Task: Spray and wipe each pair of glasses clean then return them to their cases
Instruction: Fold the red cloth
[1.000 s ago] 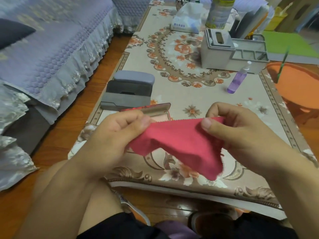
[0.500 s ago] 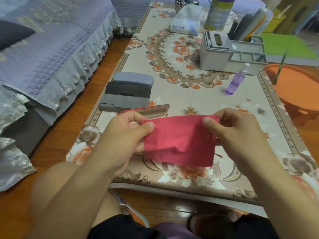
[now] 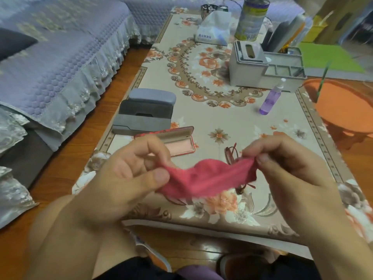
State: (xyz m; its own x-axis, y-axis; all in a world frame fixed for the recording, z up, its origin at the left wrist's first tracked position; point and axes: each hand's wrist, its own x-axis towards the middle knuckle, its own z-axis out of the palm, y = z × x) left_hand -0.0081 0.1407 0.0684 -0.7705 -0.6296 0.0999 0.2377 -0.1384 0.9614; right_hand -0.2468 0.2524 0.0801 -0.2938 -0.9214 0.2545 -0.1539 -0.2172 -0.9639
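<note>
Both hands hold a pink-red cleaning cloth [image 3: 210, 179] stretched above the near end of the table. My left hand [image 3: 129, 174] pinches its left end and my right hand [image 3: 282, 166] pinches its right end. A pair of dark red thin-framed glasses [image 3: 232, 153] lies on the table under the cloth, mostly hidden by it. A red case [image 3: 177, 141] lies open just behind my left hand. A purple spray bottle [image 3: 271, 99] stands further back on the right.
Three grey cases [image 3: 145, 113] are lined up at the table's left edge. A grey organiser box [image 3: 260, 65], a tissue pack [image 3: 214, 30] and a can [image 3: 252, 19] stand at the far end. A sofa is left, an orange stool [image 3: 343, 106] right.
The cloth has gone from a flat spread sheet to a folded, sagging strip between my hands. My hands have moved apart and the glasses and open red case now show.
</note>
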